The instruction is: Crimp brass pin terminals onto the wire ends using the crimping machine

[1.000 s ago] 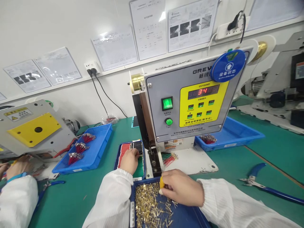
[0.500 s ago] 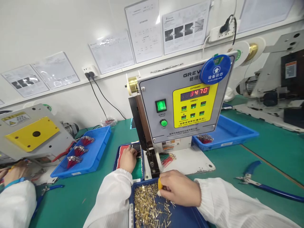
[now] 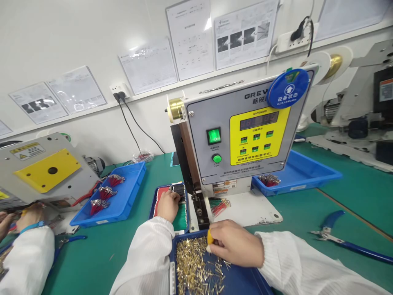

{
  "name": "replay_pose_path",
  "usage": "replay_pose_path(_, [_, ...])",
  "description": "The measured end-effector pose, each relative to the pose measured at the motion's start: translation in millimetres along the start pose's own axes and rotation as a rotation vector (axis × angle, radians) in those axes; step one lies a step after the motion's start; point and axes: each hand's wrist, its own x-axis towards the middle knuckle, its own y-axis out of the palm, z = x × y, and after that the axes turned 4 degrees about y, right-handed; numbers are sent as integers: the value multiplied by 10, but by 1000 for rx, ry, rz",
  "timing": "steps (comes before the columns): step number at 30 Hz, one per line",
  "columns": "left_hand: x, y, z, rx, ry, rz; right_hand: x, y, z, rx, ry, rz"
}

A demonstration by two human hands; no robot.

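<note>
My left hand (image 3: 168, 206) reaches over a blue tray (image 3: 151, 214) of red, black and green wires. Its fingers are bent together at the black wires (image 3: 179, 191); what lies between the tips cannot be made out. My right hand (image 3: 236, 243) is closed above a dark blue tray (image 3: 242, 282) full of small gold-coloured metal pins (image 3: 192, 262). A yellow cover (image 3: 210, 236) sits on one of its fingers, and whatever it pinches is hidden. Just beyond stands a grey crimping machine (image 3: 215, 159), its tooling (image 3: 200, 213) between the two hands.
Red, green and black wires (image 3: 220, 206) lie on the machine's white base. Blue-handled cutters (image 3: 333, 237) rest at right. Blue bins (image 3: 123, 209) with bundled red wires stand on both sides. At far left a co-worker's hands (image 3: 30, 217) are at another machine.
The whole view has shifted slightly, so the scene sits a little further right. My left hand stays at the black wires and my right hand above the pins. The machine's display reads less clearly.
</note>
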Motion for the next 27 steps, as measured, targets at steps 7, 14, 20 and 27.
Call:
replay_pose_path(7, [-18,26,-15,39,-12,10,3,0,1,12,-8,11])
replay_pose_path(14, [-18,5,3,-10,-13,21,4,-6,3,32,0,13])
replay_pose_path(20, [-18,22,3,11,-9,15,2,3,-2,28,0,6])
replay_pose_path(27, [-33,43,7,-36,-18,-32,4,-9,-1,64,3,0])
